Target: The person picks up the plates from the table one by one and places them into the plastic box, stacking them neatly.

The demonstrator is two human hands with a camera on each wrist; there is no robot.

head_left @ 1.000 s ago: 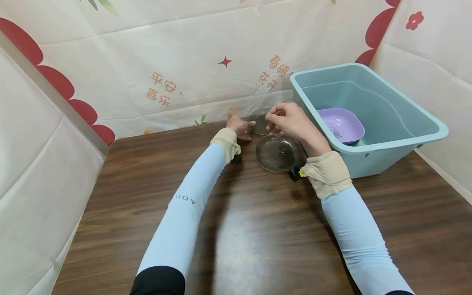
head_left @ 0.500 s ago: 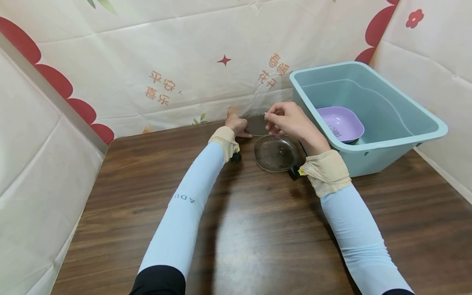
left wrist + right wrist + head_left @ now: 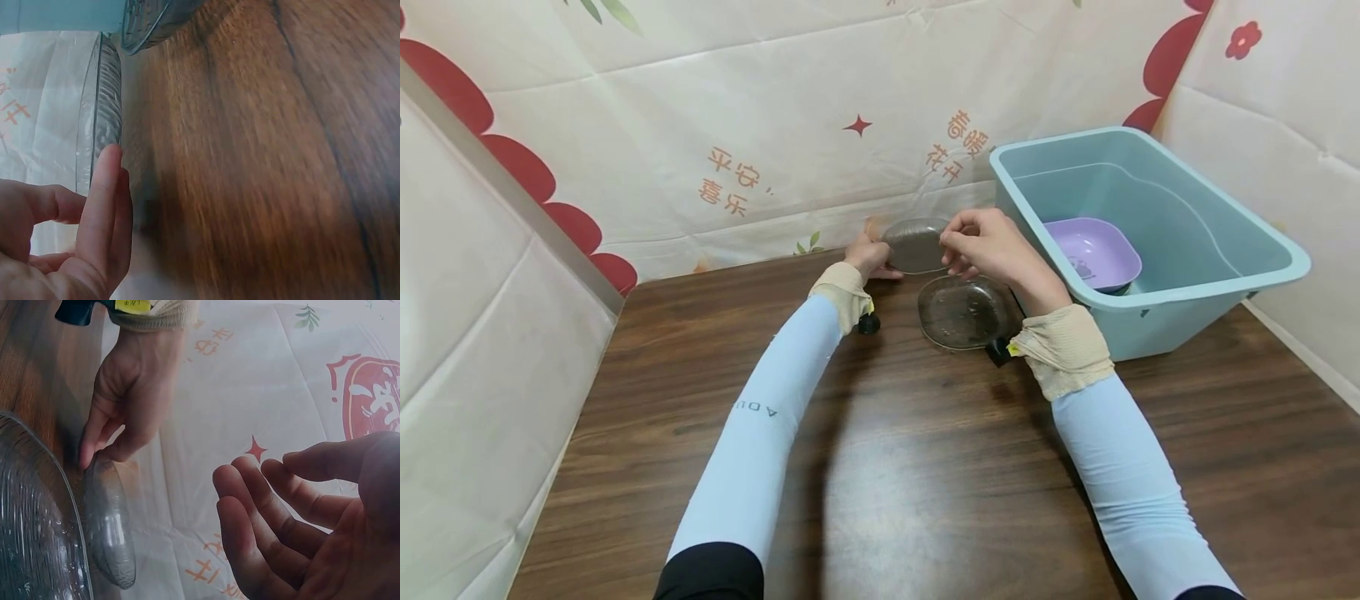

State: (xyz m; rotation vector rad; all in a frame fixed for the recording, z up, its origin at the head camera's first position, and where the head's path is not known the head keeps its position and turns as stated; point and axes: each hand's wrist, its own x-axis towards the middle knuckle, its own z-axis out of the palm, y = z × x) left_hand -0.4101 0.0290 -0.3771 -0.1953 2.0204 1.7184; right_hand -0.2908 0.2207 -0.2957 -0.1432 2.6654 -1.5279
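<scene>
In the head view my left hand pinches the left edge of a clear, smoky bowl by the back wall. The left wrist view has this ridged bowl from the side, raised off the wood, with fingers beneath and the thumb over the rim. A second clear bowl stands on the table nearer me; its ribbed side fills the lower left of the right wrist view. My right hand hovers above it, and its loosely curled fingers hold nothing.
At the right stands a large blue-green plastic tub with a purple bowl on top of something darker inside. A printed white cloth hangs behind the wooden table.
My left hand has taken hold of the far bowl's edge and drawn it leftward and up, tilting it. The right hand stays in place.
</scene>
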